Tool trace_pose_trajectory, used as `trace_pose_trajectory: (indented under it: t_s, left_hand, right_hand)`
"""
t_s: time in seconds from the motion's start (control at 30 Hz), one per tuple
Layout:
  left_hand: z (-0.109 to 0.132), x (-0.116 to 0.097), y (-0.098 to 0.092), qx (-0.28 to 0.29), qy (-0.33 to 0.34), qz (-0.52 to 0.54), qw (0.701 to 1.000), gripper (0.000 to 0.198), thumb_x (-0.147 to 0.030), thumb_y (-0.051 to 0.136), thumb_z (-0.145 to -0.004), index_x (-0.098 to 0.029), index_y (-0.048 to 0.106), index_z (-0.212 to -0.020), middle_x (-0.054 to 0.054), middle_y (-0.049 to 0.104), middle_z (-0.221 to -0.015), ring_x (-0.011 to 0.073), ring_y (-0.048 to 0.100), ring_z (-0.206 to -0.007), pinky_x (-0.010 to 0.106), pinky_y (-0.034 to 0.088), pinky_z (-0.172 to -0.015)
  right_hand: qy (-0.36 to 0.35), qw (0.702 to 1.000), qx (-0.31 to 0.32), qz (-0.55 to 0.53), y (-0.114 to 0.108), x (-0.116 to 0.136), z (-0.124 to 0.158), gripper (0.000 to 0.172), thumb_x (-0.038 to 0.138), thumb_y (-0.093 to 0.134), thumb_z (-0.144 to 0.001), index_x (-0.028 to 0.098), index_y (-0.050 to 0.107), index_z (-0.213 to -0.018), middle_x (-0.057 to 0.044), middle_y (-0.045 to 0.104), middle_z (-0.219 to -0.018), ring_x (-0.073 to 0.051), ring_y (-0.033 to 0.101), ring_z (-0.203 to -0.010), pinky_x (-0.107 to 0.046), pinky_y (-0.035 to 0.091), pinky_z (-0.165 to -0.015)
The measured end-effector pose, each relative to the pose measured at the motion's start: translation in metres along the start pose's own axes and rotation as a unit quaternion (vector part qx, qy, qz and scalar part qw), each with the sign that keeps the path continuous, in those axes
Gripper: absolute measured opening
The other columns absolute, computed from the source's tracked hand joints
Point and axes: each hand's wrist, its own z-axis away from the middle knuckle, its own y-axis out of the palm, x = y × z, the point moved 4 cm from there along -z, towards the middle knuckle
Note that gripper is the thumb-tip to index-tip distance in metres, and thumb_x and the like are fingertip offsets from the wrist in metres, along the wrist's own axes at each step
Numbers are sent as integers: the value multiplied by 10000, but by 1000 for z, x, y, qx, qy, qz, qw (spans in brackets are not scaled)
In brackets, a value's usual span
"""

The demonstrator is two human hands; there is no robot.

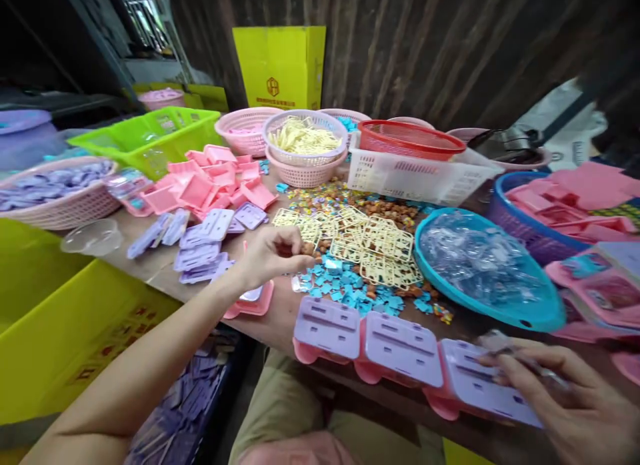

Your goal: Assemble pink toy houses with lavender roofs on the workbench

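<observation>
My left hand (274,250) reaches over the table with fingers pinched together on a small brown piece, above a pink tray (253,304) and beside blue bits (345,286) and yellow lattice pieces (370,242). My right hand (565,402) is at the lower right, fingers curled around a thin clear item over the rightmost of three purple-lidded pink cases (400,345) lined along the table's front edge.
A blue basin of clear plastic parts (480,265) sits right of centre. Pink lids (210,182), purple plates (200,242), several baskets (305,145), a white crate (415,175), a green crate (150,138) and yellow bins (60,318) surround the work area.
</observation>
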Motion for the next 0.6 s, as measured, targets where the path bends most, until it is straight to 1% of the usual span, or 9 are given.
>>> trace_pose_trajectory:
  t_s: [0.07, 0.13, 0.17, 0.2, 0.23, 0.3, 0.4, 0.5, 0.6]
  left_hand:
    - [33, -1, -40, -82, -20, -15, 996, 214, -162, 647, -646, -182, 488, -788, -69, 511, -599, 63, 494, -503, 189, 396, -487]
    - [64, 5, -75, -154, -40, -25, 987, 247, -188, 586, -664, -185, 515, -900, -60, 504, -609, 70, 472, -493, 191, 378, -469]
    - [78, 10, -90, -188, -48, -32, 980, 204, -197, 549, -671, -178, 526, -873, -51, 495, -607, 76, 464, -500, 192, 367, -467]
    - [90, 15, -104, -219, -52, -44, 973, 136, -201, 515, -676, -173, 526, -808, -41, 484, -605, 81, 455, -510, 196, 361, -472]
    - [101, 21, -115, -245, -52, -67, 966, 68, -200, 486, -680, -171, 509, -737, -34, 471, -606, 86, 446, -525, 202, 362, -487]
    - [115, 31, -128, -257, -43, -149, 954, 42, -200, 454, -704, -178, 470, -672, -23, 453, -635, 104, 440, -579, 222, 387, -549]
    - [119, 45, -130, -182, -26, -300, 936, 100, -278, 501, -773, -188, 523, -811, 0, 448, -799, 137, 463, -736, 268, 425, -708]
    - [113, 60, -125, -93, -14, -388, 917, 440, -414, 659, -705, -210, 509, -1065, 30, 396, -970, 184, 454, -911, 319, 420, -839]
    - [104, 74, -123, -46, 18, -415, 908, 635, -478, 730, -618, -198, 482, -1131, 45, 363, -993, 208, 430, -946, 337, 418, -857]
  right_hand:
    - [-6, 990, 86, -111, 46, 46, 22, 271, 522, 645, -652, 259, 604, -704, -71, 677, -769, -192, 637, -616, -278, 510, -495]
    - [-16, 950, 235, -203, 104, 96, 50, 213, 435, 590, -741, 243, 613, -829, -40, 685, -757, -178, 643, -630, -259, 515, -520]
    - [-31, 919, 314, -237, 133, 119, 65, 217, 384, 549, -783, 238, 602, -934, -30, 687, -772, -166, 641, -646, -250, 509, -537]
    - [-47, 895, 360, -260, 159, 139, 78, 255, 325, 519, -804, 233, 573, -1036, -15, 680, -760, -146, 623, -616, -236, 492, -526]
    - [-62, 884, 377, -269, 182, 154, 88, 318, 272, 499, -812, 236, 530, -1127, 5, 664, -742, -126, 598, -592, -224, 476, -528]
    - [-95, 883, 371, -273, 218, 173, 99, 420, 190, 469, -791, 228, 458, -1209, 38, 621, -685, -109, 556, -569, -214, 450, -538]
    - [-74, 905, 325, -263, 250, 173, 96, 284, 194, 463, -776, 195, 512, -1055, 30, 602, -681, -118, 547, -588, -217, 429, -536]
    - [-76, 928, 302, -203, 258, 166, 84, 123, 235, 492, -773, 185, 591, -826, -1, 615, -715, -137, 546, -634, -241, 423, -577]
    - [-105, 949, 258, -146, 254, 166, 75, 168, 256, 480, -797, 191, 628, -750, -9, 603, -698, -143, 525, -641, -249, 405, -596]
